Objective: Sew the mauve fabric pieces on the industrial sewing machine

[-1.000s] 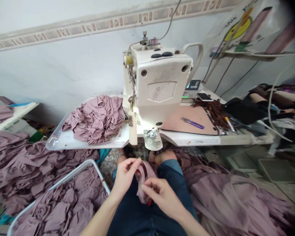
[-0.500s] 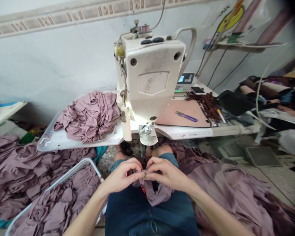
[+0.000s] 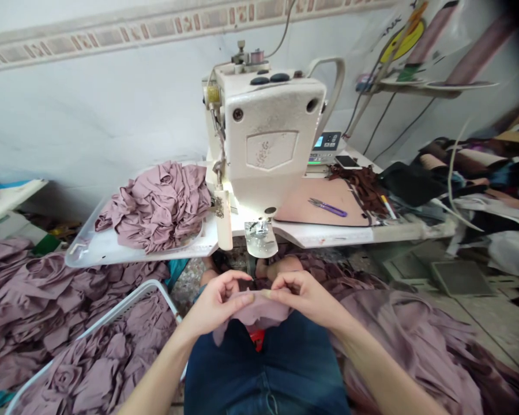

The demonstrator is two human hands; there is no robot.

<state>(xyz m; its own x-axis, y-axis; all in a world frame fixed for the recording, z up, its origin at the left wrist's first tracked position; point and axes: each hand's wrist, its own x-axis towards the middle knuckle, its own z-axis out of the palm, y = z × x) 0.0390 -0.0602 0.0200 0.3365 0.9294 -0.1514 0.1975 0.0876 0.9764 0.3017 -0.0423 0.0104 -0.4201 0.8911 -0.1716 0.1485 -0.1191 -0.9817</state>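
A small mauve fabric piece [image 3: 259, 311] hangs above my lap, its upper edge pinched between both hands. My left hand [image 3: 222, 297] is closed on the left part of that edge, thumb on top. Close beside it, my right hand [image 3: 300, 294] grips the same edge with thumb and bent fingers. The lower part of the cloth droops loosely toward my blue shorts [image 3: 263, 374]. Just beyond my hands stands a white sewing machine [image 3: 272, 132], its lit needle area and metal plate [image 3: 260, 239] facing me with no cloth on it.
Left of the machine, a mauve fabric heap [image 3: 160, 204] lies on a clear tray [image 3: 84, 248]. A white basket [image 3: 160, 285] of mauve cloth stands at lower left. Purple thread snips [image 3: 328, 207] rest on the right of the table [image 3: 337, 235]. More mauve cloth [image 3: 406, 340] piles at right.
The fabric, bunched and looped between my fingers before, is now spread along its upper edge. Both hands have risen slightly, and the cloth hangs flatter below them.
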